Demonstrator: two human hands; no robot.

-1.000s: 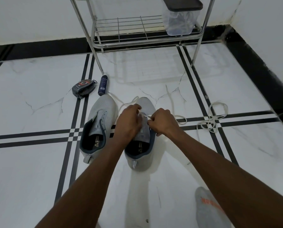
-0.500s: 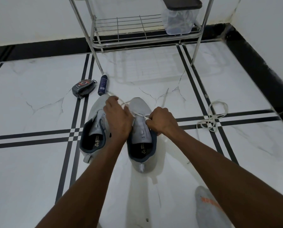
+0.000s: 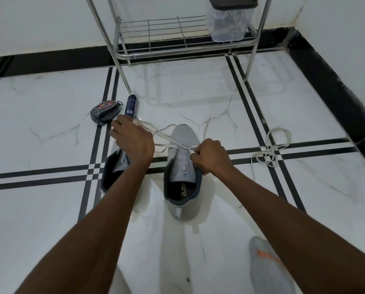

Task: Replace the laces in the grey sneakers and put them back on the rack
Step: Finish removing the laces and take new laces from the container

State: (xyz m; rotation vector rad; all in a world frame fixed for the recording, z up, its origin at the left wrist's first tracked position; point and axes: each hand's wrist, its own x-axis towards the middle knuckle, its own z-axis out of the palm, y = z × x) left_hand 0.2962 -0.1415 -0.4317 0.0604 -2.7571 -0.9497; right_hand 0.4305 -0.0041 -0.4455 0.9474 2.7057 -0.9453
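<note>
Two grey sneakers stood side by side on the white tiled floor [image 3: 50, 209], both with the toe pointing to the rack. The right sneaker [image 3: 183, 166] was fully visible, with its dark lining and open mouth, while the left sneaker [image 3: 113, 168] was partly hidden under the left forearm. One white lace [image 3: 166, 137] ran in two strands from the eyelets of the right sneaker up and to the left. The left hand [image 3: 133, 141] was above the toe of the left sneaker and the lace strands ended at it, with its fingers curled; the hold itself was on the hidden side of the hand, so I cannot tell it for sure, but the lace seemed to be gripped there. The right hand [image 3: 211, 157] was at the right edge of the right sneaker, and its curled fingers pinched the lace at the eyelets. A second white lace [image 3: 271, 150] lay loose in a small heap on the floor, well apart to the right. One metal rack [image 3: 185, 47] stood against the wall, and one clear container [image 3: 230, 22] with a dark lid stood on its lower shelf. Near the left leg of the rack lay one dark tube [image 3: 130, 106] and, just beside it, one dark oval case [image 3: 105, 112]. One foot in a grey sock [image 3: 268, 270] was at the bottom right.
</note>
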